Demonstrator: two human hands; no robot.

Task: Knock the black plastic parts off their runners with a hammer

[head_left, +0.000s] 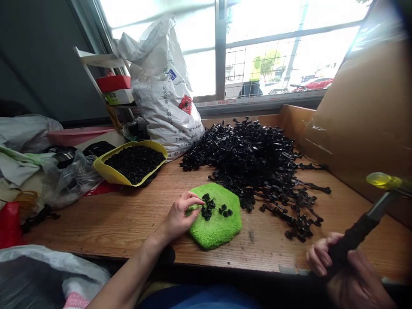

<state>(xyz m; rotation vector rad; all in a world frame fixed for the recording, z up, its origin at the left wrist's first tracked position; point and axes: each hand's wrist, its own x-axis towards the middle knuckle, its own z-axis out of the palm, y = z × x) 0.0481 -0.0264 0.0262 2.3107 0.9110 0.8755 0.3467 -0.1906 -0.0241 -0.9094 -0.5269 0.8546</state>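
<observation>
A green fuzzy hexagonal pad lies near the front edge of the table. My left hand rests at its left side, thumb and forefinger closed on a small cluster of black round-headed parts. A few loose black round pieces lie on the pad to the right of that cluster. Out to the right, my right hand is wrapped round the dark grip of a hammer. The hammer is raised and tilted, and its head has a yellow, see-through face.
A large heap of black moulded parts spreads behind the pad. A yellow scoop-shaped tray full of small black pieces stands at the left, by a white printed sack. Cardboard rises at the right, and plastic bags crowd the far left.
</observation>
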